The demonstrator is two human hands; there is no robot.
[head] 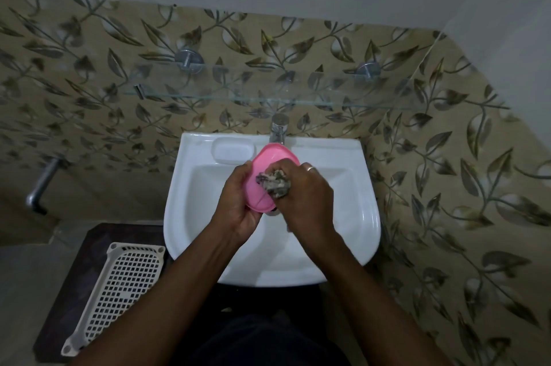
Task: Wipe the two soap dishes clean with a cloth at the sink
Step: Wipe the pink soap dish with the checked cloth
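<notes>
Over the white sink (362, 216) I hold a pink oval soap dish (269, 161), tilted with its far end up. My left hand (235, 204) grips the dish's near left edge from below. A crumpled grey cloth (275, 183) is bunched in my right hand (304, 198) and pressed against the dish's face. A ring shows on a right-hand finger. I see only one soap dish; a white moulded soap recess (232, 151) sits in the sink's back ledge.
A chrome tap (278, 128) stands at the back of the sink, just behind the dish. A glass shelf (268, 94) runs along the tiled wall above. A white perforated plastic basket (119, 288) lies on a dark stand at lower left. A metal pipe (41, 183) sticks out at left.
</notes>
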